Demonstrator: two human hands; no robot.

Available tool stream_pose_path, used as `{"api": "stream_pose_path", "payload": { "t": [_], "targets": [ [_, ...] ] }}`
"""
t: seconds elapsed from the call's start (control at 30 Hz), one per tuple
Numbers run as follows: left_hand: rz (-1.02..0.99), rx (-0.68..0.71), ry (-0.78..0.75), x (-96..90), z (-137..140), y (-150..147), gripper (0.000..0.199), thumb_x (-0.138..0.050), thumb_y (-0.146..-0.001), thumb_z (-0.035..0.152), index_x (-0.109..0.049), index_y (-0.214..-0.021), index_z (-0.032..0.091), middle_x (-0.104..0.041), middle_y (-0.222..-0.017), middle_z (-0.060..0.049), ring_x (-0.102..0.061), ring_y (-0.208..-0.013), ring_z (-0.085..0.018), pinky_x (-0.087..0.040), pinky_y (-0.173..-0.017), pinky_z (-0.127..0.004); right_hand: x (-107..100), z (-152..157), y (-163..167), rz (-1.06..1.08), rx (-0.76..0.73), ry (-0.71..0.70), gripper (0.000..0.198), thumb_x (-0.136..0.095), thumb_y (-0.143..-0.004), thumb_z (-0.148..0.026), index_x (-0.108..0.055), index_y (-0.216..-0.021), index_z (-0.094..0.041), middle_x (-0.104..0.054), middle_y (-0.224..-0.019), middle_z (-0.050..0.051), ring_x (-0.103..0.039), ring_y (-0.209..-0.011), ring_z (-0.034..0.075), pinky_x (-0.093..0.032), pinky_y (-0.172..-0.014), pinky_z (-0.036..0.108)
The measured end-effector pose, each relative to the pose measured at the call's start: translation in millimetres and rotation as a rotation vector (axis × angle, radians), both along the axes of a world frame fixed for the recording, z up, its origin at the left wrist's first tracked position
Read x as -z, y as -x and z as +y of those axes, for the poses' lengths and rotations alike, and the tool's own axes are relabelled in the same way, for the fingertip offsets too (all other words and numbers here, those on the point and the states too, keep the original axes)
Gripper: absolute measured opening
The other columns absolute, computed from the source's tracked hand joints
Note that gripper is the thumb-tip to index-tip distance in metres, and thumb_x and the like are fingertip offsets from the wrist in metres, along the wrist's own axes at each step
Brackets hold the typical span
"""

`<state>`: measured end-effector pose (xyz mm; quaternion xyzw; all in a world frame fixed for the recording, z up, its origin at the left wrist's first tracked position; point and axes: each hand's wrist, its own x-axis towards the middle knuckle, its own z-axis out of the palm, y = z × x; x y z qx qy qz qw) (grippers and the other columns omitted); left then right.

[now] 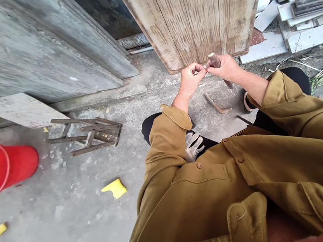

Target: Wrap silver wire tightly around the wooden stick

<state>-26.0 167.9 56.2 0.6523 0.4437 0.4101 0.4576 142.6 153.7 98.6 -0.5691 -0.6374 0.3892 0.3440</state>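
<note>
In front of my knees, my right hand [228, 69] is closed around a short wooden stick [214, 60]. The stick's pale cut end points up, and its lower end shows beneath the palm. The thumb and finger of my left hand [190, 80] are pinched together, meeting the right fingertips. A tiny orange-brown thing [206, 70] shows between the fingertips, too small to name. On the concrete below lies a bent piece of branch [217, 104]. A whitish work glove [193, 147] lies by my left leg, partly covered by my sleeve.
A weathered wooden panel [190, 19] stands just ahead. Stacked white boards [308, 20] lie at the right. To the left are a small wooden stool [88, 134] on its side and a red bucket [22, 163]. A yellow scrap [115, 188] lies on the concrete floor [82, 221].
</note>
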Motion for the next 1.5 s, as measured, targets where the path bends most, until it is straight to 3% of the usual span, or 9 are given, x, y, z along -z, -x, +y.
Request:
{"api": "stream_pose_path", "payload": {
  "t": [0.37,0.63,0.93,1.27,1.5],
  "targets": [
    [-0.080,0.105,0.136,-3.7,-6,3,0.028,-0.066,-0.092,0.043,-0.057,-0.081,0.019,-0.064,-0.072,-0.001,-0.065,-0.073,-0.012,-0.056,-0.072,-0.029,-3,0,0,0.144,-0.050,0.095,0.018,-0.074,-0.069,-0.025,-0.061,-0.081,-0.021,-0.055,-0.062,-0.001,-0.056,-0.064,0.016,-0.053,-0.062,0.031],
    [-0.100,0.107,0.189,2.7,-3,2,0.029,-0.063,-0.094,0.044,-0.058,-0.082,0.018,-0.067,-0.075,-0.003,-0.067,-0.074,-0.013,-0.056,-0.070,-0.030,0,-1,2,0.067,-0.009,0.049,0.002,-0.066,-0.074,-0.018,-0.064,-0.074,-0.018,-0.059,-0.067,-0.001,-0.055,-0.064,0.013,-0.050,-0.061,0.027],
    [-0.156,0.152,0.233,0.3,-6,2,0.028,-0.063,-0.094,0.044,-0.060,-0.085,0.017,-0.068,-0.079,-0.004,-0.068,-0.076,-0.014,-0.059,-0.075,-0.032,4,0,0,0.226,-0.013,0.177,0.005,-0.067,-0.075,-0.016,-0.062,-0.075,-0.018,-0.060,-0.067,-0.001,-0.049,-0.053,0.010,-0.046,-0.051,0.026],
    [-0.011,-0.060,-0.112,22.0,-5,-9,0.021,-0.054,-0.099,0.042,-0.058,-0.095,0.021,-0.063,-0.080,-0.001,-0.064,-0.071,-0.012,-0.058,-0.068,-0.027,-1,-8,10,0.481,0.020,0.347,0.019,-0.074,-0.075,-0.020,-0.055,-0.074,-0.018,-0.046,-0.058,-0.002,-0.047,-0.055,0.010,-0.045,-0.048,0.024],
    [0.084,-0.273,-0.339,28.4,-9,-4,0.016,-0.053,-0.098,0.035,-0.060,-0.101,0.021,-0.067,-0.095,-0.005,-0.067,-0.088,-0.014,-0.057,-0.078,-0.027,11,-1,14,0.386,0.127,0.244,0.016,-0.070,-0.080,-0.027,-0.056,-0.080,-0.018,-0.045,-0.062,-0.001,-0.050,-0.062,0.013,-0.047,-0.053,0.026]
  ]
}}
